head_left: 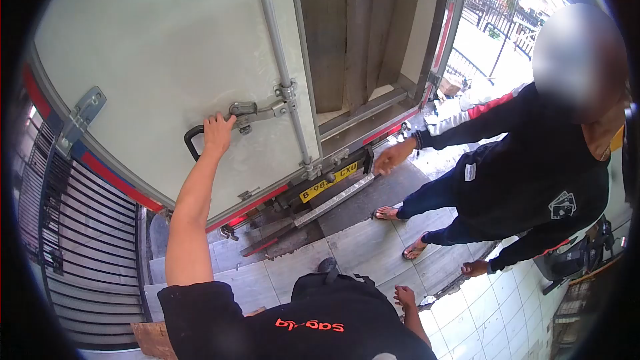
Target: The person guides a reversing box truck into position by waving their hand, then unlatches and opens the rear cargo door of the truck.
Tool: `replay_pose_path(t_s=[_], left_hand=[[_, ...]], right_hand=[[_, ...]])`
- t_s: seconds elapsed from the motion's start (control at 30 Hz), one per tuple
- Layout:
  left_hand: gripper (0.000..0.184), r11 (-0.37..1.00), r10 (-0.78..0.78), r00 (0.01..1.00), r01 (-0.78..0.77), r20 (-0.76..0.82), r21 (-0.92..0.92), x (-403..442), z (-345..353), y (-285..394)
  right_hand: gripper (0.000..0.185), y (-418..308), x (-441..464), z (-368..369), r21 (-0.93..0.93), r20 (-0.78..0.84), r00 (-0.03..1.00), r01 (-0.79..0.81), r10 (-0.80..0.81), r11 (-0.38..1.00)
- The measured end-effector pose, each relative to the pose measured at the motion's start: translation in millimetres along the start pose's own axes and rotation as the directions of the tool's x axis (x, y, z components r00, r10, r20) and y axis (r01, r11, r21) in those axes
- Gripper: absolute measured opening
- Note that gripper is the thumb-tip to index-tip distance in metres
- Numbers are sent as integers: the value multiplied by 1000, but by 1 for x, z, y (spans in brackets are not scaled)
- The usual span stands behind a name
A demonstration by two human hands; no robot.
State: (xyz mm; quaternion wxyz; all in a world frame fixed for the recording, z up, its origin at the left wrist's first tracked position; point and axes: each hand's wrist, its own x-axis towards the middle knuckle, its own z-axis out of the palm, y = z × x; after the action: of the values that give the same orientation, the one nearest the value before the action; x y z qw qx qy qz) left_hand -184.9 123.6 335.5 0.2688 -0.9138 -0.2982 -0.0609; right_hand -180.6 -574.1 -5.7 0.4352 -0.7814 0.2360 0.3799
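Observation:
My left hand (219, 133) is stretched up to the closed white door of a truck, its fingers wrapped over the metal door handle (193, 141), which has a black grip at its left end. The handle's arm joins a tall locking bar (274, 40) on the door's right side. Low beside my body hangs my right hand (404, 297), fingers loosely curled, with nothing visible in it. Right of the door (160, 47), the cargo box (363, 33) stands open, showing inner wall panels.
Another person (520, 173) in a dark top stands at the right, one hand (395, 156) held out near the truck's rear edge. A yellow number plate (329, 182) and step bar (335, 200) sit below the door. A black railing (93, 253) rises on the left; tiles (360, 253) cover the ground.

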Motion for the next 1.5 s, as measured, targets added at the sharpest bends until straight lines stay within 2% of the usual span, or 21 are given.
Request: replay_pose_path(t_s=[0.37,0.43,0.5,0.57,0.67,0.7,0.73,0.77,0.83,0.87,0.9,1.0,1.07,1.1,1.17,1.23,1.33,1.37,1.43,1.47,1.5], left_hand=[[48,976,-95,973,50,-211,-210,-47,11,24],[54,905,-262,922,131,-286,-404,-80,-3,51],[59,758,-452,881,298,-138,-581,-126,23,93],[61,472,-604,794,430,73,-769,-200,60,154],[69,141,-543,667,672,511,-727,-371,93,280],[72,318,-375,675,737,636,-596,-462,130,331],[69,389,-150,499,823,853,-413,-529,130,369],[63,14,276,278,956,920,-293,-538,114,352],[61,-361,246,-70,919,967,158,-590,148,333],[61,85,60,149,984,987,-154,-618,173,320],[60,547,-5,432,756,902,-360,-627,193,312],[58,581,-68,393,763,917,-284,-635,168,274],[58,118,-127,104,989,986,-89,-642,161,260],[58,107,-137,91,991,986,-77,-658,174,265],[55,332,-132,437,865,890,-375,-676,202,282],[48,-33,-110,103,994,989,-108,-632,129,288],[40,170,-214,252,961,944,-218,-600,50,303],[40,138,-216,230,969,949,-203,-601,46,308],[37,200,-298,348,933,889,-298,-608,42,310],[38,63,-262,246,969,933,-238,-605,34,303],[38,44,-265,238,971,935,-235,-613,37,302]], right_hand=[[33,37,8,-27,-94,76,993,-79,87,992],[41,34,3,-36,-60,137,990,-9,18,998],[41,33,9,-41,-115,132,991,22,-7,993],[42,32,15,-52,-280,149,988,12,31,960],[40,31,34,-61,-342,156,987,18,38,940],[39,35,34,-65,-360,153,987,14,45,933],[40,33,32,-67,-343,164,985,2,58,939],[40,32,29,-64,-351,165,985,8,53,936],[44,24,26,-64,-394,195,981,98,-21,914],[44,23,24,-64,-403,245,969,133,-34,905],[44,20,23,-63,-410,240,970,141,-43,901],[43,14,31,-52,-663,278,959,235,-58,711],[43,5,39,-44,-644,290,956,231,-46,729],[43,6,41,-39,-623,296,955,211,-22,753],[42,-1,41,-26,-638,325,945,251,-41,728],[43,-10,37,-11,-648,335,940,284,-70,707],[43,-22,27,16,-729,408,910,376,-78,571],[45,-27,21,23,-751,452,889,423,-72,507],[44,-21,35,42,-748,507,855,501,-112,435],[43,-16,40,51,-724,556,816,569,-157,391],[43,-17,36,57,-729,560,813,575,-159,372]])
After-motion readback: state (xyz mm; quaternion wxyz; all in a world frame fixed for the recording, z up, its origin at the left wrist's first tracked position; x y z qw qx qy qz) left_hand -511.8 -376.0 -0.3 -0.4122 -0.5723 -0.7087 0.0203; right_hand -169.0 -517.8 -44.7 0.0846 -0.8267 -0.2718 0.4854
